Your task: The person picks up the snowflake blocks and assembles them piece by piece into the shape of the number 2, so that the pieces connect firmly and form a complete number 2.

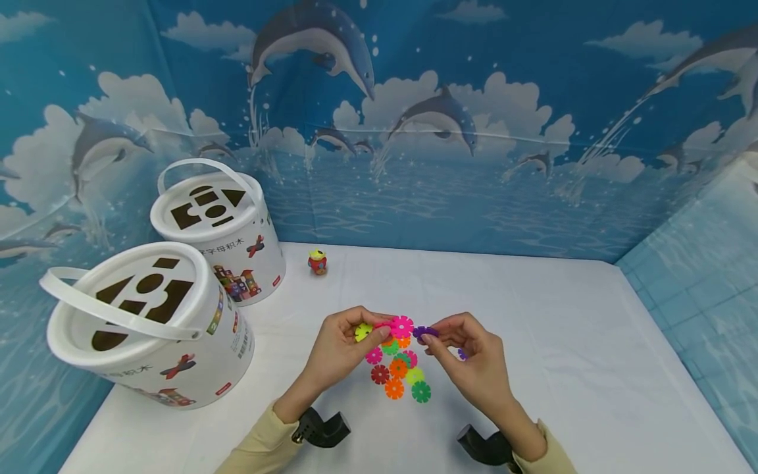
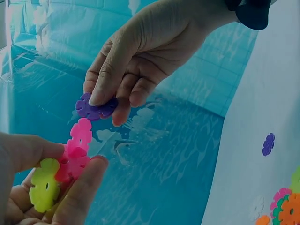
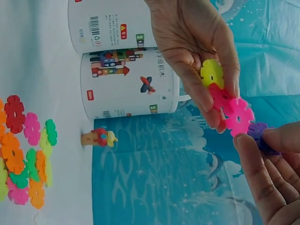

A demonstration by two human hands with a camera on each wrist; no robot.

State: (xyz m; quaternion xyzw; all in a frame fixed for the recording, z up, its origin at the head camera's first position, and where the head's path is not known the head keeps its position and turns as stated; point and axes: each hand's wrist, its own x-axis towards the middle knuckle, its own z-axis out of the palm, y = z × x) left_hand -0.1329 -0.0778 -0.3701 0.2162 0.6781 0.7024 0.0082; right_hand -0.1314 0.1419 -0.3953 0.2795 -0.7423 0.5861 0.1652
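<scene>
My left hand (image 1: 349, 339) pinches a short chain of notched plastic discs: a yellow disc (image 2: 45, 185) at one end, then pink discs (image 3: 239, 117). Between the thumb and fingers of my right hand (image 1: 474, 352) is a purple notched disc (image 2: 96, 107). Its edge meets the outer pink disc, and both hands hold the pieces above the table. Beneath them lies a loose group of discs in several colours, among them an orange disc (image 1: 394, 388), a dark red disc (image 1: 380, 374) and a green disc (image 1: 421, 392).
Two white lidded buckets (image 1: 151, 329) with shape cutouts stand at the left. A small toy figure (image 1: 317, 262) is at the table's back edge. Another purple disc (image 2: 268, 144) lies on the white table (image 1: 568, 316). A dolphin-print cloth (image 1: 414, 191) hangs behind.
</scene>
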